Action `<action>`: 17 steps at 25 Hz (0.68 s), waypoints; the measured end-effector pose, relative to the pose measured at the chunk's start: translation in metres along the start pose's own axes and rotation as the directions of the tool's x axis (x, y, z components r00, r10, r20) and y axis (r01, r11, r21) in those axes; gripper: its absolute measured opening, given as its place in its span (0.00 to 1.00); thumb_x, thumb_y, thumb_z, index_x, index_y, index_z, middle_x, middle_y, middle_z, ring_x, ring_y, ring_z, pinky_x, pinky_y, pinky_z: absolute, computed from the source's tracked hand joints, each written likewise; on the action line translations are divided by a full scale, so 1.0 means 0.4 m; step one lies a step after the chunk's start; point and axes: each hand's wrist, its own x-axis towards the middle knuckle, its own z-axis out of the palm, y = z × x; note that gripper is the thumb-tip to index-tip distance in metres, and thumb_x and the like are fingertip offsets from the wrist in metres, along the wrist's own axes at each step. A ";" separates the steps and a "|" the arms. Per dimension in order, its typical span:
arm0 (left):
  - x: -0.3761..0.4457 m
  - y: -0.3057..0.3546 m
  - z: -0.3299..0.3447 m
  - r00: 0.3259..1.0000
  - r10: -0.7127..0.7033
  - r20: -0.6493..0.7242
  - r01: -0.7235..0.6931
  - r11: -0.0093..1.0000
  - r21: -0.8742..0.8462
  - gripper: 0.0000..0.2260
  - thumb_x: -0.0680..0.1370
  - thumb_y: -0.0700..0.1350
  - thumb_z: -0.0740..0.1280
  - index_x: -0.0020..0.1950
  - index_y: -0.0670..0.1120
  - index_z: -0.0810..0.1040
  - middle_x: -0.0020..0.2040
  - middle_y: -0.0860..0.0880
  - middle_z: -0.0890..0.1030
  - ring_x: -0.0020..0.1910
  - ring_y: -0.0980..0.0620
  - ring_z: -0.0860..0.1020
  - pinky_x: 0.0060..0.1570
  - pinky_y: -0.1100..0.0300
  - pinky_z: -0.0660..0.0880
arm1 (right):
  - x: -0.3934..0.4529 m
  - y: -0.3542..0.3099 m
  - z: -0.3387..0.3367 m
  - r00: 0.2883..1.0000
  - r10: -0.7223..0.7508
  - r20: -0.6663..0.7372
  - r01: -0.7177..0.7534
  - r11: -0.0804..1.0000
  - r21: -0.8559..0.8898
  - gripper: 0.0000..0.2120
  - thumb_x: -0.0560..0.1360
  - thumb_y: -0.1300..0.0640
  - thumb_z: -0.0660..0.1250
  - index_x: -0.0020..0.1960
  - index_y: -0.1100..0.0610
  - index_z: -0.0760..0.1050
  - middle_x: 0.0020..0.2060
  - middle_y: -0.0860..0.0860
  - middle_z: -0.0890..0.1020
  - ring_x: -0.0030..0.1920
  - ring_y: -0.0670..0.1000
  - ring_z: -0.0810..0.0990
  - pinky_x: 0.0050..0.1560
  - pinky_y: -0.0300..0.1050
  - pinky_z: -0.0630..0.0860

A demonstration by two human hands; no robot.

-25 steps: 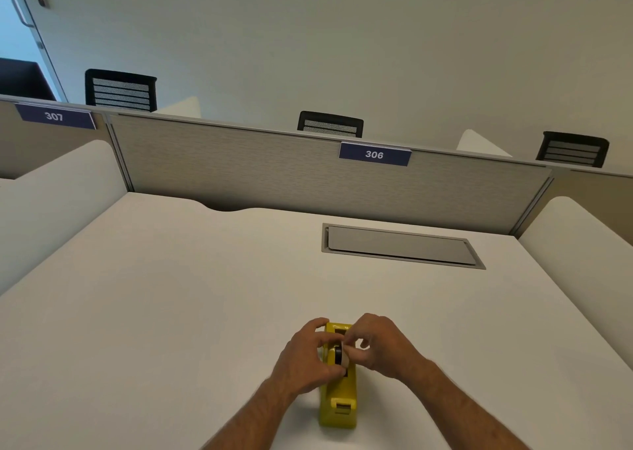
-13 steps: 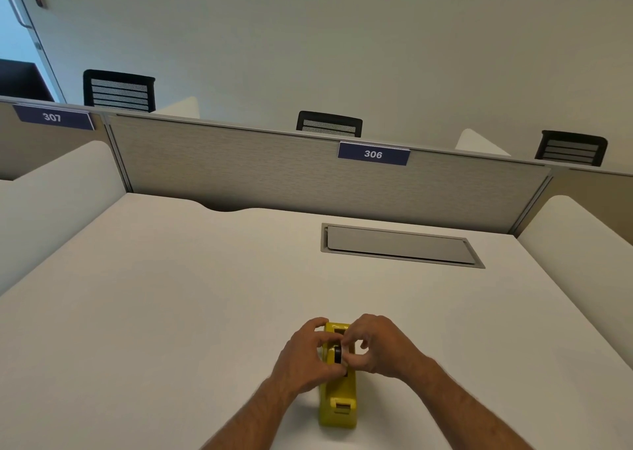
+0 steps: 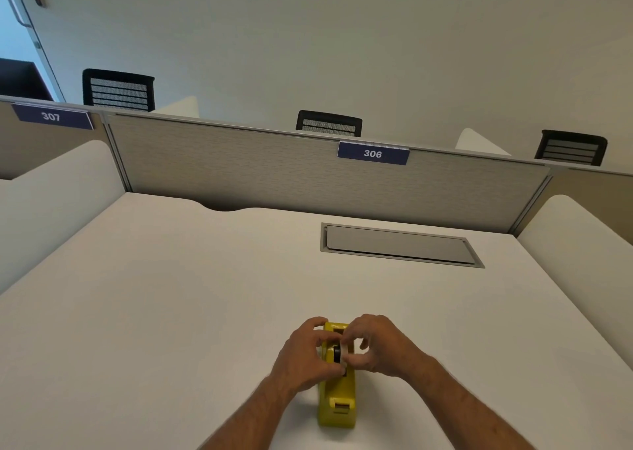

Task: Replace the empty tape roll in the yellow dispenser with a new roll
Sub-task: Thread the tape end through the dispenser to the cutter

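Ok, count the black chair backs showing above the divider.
3: left chair back beside sign 307, middle chair back above sign 306, right chair back. The divider may hide others.

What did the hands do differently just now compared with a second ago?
Hardly anything changed. The right hand shifted its fingers a little at the roll on top of the yellow dispenser; nothing was picked up or let go. The left hand still holds the dispenser's side, the dispenser sits in the same spot on the desk, and the roll is still in it.
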 end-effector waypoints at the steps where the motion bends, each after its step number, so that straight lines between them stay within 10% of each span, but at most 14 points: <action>1: 0.001 -0.001 0.000 1.000 0.000 0.003 0.000 1.000 0.004 0.29 0.58 0.65 0.74 0.58 0.66 0.77 0.70 0.60 0.67 0.57 0.60 0.71 0.52 0.65 0.71 | -0.005 0.002 0.001 1.000 0.001 0.006 -0.001 1.000 -0.026 0.14 0.68 0.45 0.73 0.52 0.49 0.82 0.47 0.46 0.84 0.46 0.45 0.78 0.44 0.41 0.81; 17: 0.001 -0.010 0.002 1.000 0.012 -0.002 -0.012 1.000 0.003 0.29 0.58 0.65 0.74 0.58 0.68 0.75 0.70 0.62 0.67 0.56 0.62 0.70 0.46 0.73 0.64 | 0.003 -0.002 0.005 0.999 0.022 -0.049 -0.025 0.998 -0.057 0.08 0.73 0.50 0.70 0.50 0.49 0.85 0.44 0.45 0.86 0.46 0.45 0.77 0.45 0.46 0.79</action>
